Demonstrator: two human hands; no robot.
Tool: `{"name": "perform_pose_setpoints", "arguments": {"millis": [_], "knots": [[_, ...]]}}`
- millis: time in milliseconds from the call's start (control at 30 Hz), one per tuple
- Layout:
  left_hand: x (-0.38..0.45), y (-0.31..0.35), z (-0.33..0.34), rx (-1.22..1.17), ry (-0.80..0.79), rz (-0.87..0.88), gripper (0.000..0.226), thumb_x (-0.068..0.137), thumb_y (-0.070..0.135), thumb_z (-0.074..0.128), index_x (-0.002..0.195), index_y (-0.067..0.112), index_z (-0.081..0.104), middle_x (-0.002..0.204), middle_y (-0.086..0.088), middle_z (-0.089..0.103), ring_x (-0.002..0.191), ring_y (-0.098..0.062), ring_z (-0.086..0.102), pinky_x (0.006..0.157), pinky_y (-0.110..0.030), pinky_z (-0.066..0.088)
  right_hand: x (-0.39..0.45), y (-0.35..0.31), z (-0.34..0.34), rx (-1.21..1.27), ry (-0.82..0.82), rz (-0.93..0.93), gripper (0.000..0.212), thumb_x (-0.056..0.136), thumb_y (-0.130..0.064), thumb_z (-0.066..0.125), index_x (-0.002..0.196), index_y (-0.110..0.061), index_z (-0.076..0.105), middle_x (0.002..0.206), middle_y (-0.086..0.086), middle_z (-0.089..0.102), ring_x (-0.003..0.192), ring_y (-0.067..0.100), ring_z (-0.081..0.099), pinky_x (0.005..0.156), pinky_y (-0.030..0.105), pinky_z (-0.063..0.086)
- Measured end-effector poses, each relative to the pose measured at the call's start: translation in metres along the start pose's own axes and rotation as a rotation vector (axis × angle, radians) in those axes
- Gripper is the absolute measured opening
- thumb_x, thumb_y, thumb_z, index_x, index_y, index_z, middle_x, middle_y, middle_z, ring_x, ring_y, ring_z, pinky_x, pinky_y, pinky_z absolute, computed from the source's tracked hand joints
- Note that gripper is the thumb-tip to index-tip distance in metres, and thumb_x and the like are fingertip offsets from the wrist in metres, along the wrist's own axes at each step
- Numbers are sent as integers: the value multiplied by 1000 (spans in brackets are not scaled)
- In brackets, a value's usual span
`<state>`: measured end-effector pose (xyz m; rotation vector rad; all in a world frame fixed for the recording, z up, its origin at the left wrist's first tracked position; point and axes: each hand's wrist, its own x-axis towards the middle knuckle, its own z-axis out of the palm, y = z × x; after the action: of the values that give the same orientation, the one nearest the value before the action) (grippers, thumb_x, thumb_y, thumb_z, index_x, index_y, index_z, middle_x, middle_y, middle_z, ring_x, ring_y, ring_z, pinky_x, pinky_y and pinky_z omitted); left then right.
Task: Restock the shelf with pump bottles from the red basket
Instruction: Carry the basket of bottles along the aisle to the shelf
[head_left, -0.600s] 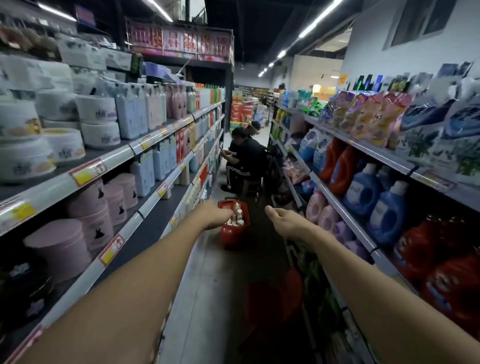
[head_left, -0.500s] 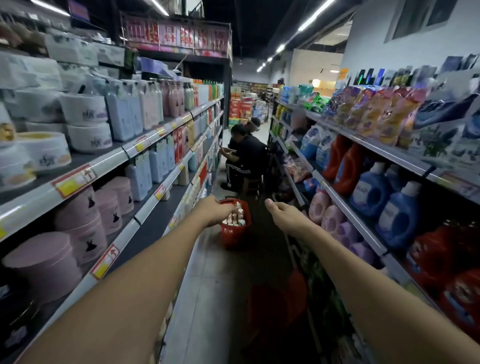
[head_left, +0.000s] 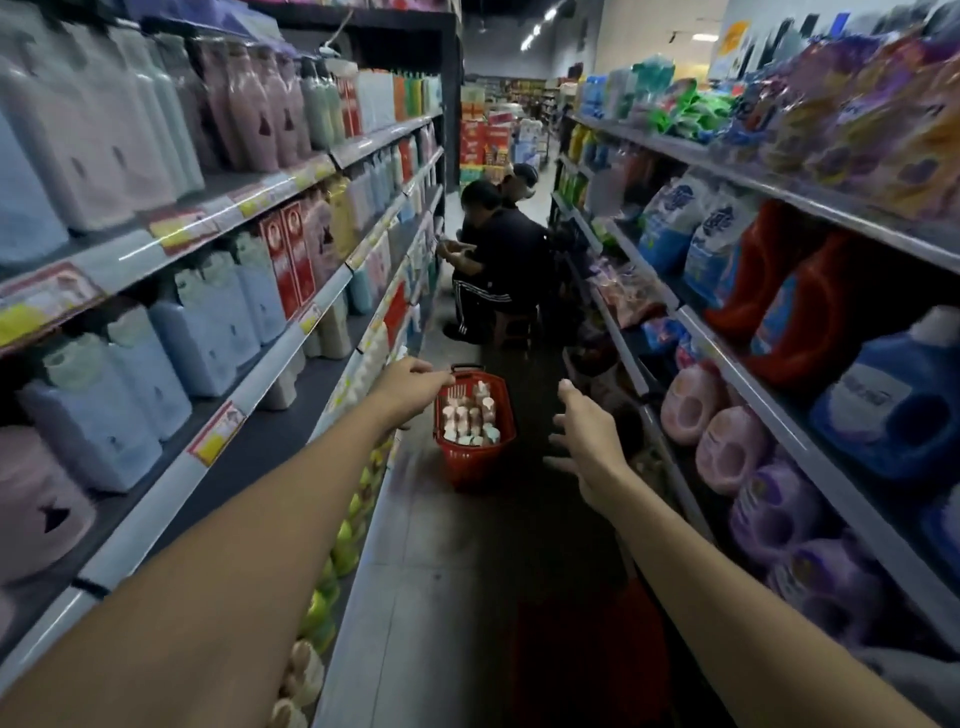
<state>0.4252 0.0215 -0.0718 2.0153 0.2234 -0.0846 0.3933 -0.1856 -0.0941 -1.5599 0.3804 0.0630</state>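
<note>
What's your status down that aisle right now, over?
Both hands empty: left hand by the red basket rim, right hand open beside it. Pump bottles all in basket. Seated person beyond, not blocking.

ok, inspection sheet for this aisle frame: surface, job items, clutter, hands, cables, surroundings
Surface: grey tiled aisle floor, dim, between two shelving runs.
Job's things: red basket stands on the floor ahead, full of upright pump bottles; its handle lies folded back at the far rim.
Clutter: a second reddish shape low on the floor near the right arm, too dark to identify.
Hands: left hand reaches toward the basket's far left rim, fingers loosely curled, holding nothing; contact cannot be told. Right hand open, fingers spread, right of the basket, apart from it.
Cables: nothing seen.
Surroundings: left shelves stocked with bottles and refill pouches; right shelves with detergent jugs; seated person beyond the basket.
</note>
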Motion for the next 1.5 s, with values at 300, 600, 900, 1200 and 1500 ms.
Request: {"name": "perform_pose_setpoints", "arguments": {"millis": [300, 600, 900, 1200, 1500], "knots": [[218, 9, 6, 13, -38, -91, 34, 91, 38, 66, 120, 21, 60, 110, -11, 65, 102, -30, 65, 77, -36, 50, 195, -35, 64, 18, 45, 63, 40, 104, -40, 47, 136, -18, 54, 89, -11, 53, 81, 6, 54, 95, 43, 53], [490, -17, 40, 31, -132, -88, 16, 91, 31, 65, 105, 24, 61, 108, -6, 70, 87, -21, 63, 68, -30, 49, 428, -16, 152, -59, 158, 89, 34, 101, -42, 52, 127, -23, 61, 98, -11, 63, 84, 0, 57, 68, 23, 46], [721, -44, 98, 112, -298, -194, 5, 87, 28, 67, 87, 29, 62, 98, -2, 73, 88, -21, 69, 83, -39, 57, 612, 23, 219, -127, 152, 249, 34, 95, -48, 56, 111, -21, 69, 102, -2, 72, 98, 15, 68, 92, 39, 56], [914, -90, 203, 263, -492, -208, 10, 91, 19, 63, 86, 27, 61, 95, -4, 66, 85, -20, 61, 76, -41, 56, 804, 98, 197, -74, 317, 482, 33, 85, -58, 54, 92, -29, 67, 98, -3, 70, 100, 24, 69, 95, 51, 56], [1025, -226, 252, 456, -691, -192, 29, 89, 25, 67, 118, 21, 63, 92, 2, 68, 82, -15, 64, 71, -29, 50, 900, 205, 205, -31, 468, 623, 26, 91, -51, 54, 98, -30, 66, 96, -4, 69, 96, 20, 68, 90, 44, 58]]}}
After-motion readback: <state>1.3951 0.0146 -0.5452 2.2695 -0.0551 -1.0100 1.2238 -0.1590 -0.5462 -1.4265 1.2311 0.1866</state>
